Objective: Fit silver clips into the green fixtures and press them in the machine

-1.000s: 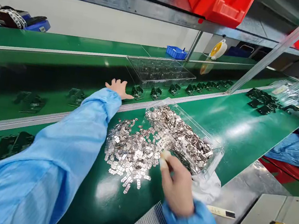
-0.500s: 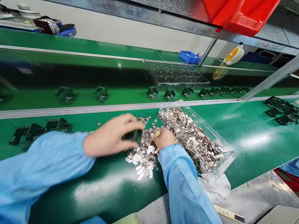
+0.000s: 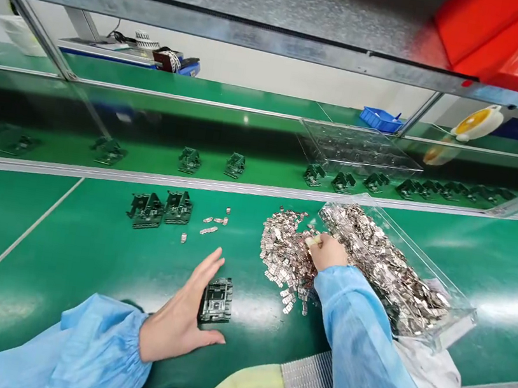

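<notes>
My left hand (image 3: 184, 312) is spread open on the near side of the bench. A green circuit board (image 3: 217, 300) lies flat between its thumb and fingers, not gripped. My right hand (image 3: 330, 253) reaches to a loose pile of small shiny metal pieces (image 3: 280, 248), its fingers pinched together. Something pale yellow covers or sits at its fingertips, and whatever they grip is too small to make out. Beside that hand, a clear plastic tray (image 3: 457, 308) holds many more metal pieces (image 3: 385, 257).
Two board stacks (image 3: 145, 210) stand at the left, near a few scattered metal pieces (image 3: 209, 230). Beyond a pale rail (image 3: 240, 188), several boards (image 3: 190, 160) line a green strip. A metal shelf (image 3: 216, 18) with a red bin (image 3: 516, 44) hangs overhead.
My left hand has come down and back from beside the pile, and the circuit board it held now lies on the bench. My right hand stays at the pile. The view has swung left.
</notes>
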Demonstrator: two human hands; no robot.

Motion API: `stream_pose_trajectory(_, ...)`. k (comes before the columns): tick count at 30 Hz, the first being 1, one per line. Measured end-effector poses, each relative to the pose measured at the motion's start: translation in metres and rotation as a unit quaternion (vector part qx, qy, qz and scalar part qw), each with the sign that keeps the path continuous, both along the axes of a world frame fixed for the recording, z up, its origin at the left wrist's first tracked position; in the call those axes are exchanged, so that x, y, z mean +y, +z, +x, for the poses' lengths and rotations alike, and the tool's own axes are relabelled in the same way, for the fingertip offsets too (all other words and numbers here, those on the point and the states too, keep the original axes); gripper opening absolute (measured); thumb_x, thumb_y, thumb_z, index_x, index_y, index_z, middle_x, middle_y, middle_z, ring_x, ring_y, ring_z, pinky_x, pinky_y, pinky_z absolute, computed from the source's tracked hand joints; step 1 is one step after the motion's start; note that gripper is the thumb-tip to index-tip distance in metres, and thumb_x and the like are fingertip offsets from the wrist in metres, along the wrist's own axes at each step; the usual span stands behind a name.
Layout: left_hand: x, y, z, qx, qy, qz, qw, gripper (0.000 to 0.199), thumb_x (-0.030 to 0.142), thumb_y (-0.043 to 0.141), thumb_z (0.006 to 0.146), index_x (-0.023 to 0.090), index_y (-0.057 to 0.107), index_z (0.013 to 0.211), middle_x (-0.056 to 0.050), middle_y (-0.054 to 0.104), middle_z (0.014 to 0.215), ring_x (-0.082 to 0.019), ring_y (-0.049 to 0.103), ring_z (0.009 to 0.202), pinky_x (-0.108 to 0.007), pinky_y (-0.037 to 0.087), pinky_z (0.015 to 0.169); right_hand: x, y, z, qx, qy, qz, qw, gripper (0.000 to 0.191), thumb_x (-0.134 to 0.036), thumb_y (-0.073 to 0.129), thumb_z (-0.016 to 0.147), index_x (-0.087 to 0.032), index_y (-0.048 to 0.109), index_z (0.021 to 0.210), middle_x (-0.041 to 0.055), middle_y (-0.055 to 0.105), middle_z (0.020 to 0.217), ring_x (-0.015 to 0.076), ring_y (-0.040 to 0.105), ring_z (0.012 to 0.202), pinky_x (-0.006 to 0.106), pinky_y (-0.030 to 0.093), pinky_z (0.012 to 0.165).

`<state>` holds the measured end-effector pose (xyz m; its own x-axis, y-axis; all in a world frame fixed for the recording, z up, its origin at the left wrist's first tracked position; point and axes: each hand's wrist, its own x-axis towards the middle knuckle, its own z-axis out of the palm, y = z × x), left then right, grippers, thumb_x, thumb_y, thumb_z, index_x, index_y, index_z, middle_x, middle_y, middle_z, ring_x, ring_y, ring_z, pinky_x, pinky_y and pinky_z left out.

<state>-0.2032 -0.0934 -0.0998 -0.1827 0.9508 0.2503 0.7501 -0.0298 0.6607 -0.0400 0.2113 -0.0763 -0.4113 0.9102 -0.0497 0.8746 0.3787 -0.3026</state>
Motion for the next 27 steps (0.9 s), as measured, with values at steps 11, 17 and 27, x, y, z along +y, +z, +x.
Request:
stream_pose_trajectory(11, 0.003, 0.0, -0.01, -0.039, 0.031, -0.065, 0.997, 0.094, 0.025, 0.073, 0.072, 0.032, 0.018, 0.148, -0.009, 0.065, 0.126, -0.033, 0.061, 0.119, -0.051, 0.051, 0.098, -0.01, 0.004, 0.015, 0.14, -0.003, -0.107, 0.984, 0.01, -0.019, 0.065, 0.071, -0.02, 0.058, 0.064, -0.0003, 0.06, 0.057, 0.018, 0.062, 0.063, 0.025, 0.046, 0.06)
stream_pose_trajectory(17, 0.025, 0.012, 0.002, -0.266, 0.052, -0.058, 0.961, 0.073, 0.029, 0.075, 0.071, 0.028, 0.032, 0.129, -0.009, 0.063, 0.122, -0.026, 0.069, 0.102, -0.041, 0.058, 0.088, -0.055, 0.03, 0.041, 0.323, 0.018, -0.172, 0.93, 0.035, -0.052, 0.067, 0.068, -0.019, 0.061, 0.079, 0.0054, 0.067, 0.072, 0.0195, 0.064, 0.064, 0.031, 0.053, 0.057)
stream_pose_trajectory(27, 0.079, 0.024, 0.062, -0.504, -0.061, -0.054, 0.86, 0.065, 0.024, 0.087, 0.059, 0.021, 0.046, 0.11, -0.007, 0.066, 0.11, -0.025, 0.066, 0.103, -0.034, 0.058, 0.083, -0.17, 0.041, 0.092, 0.533, -0.062, -0.183, 0.824, 0.017, -0.031, 0.075, 0.07, -0.019, 0.07, 0.08, 0.0021, 0.066, 0.071, 0.0145, 0.058, 0.064, 0.025, 0.048, 0.057)
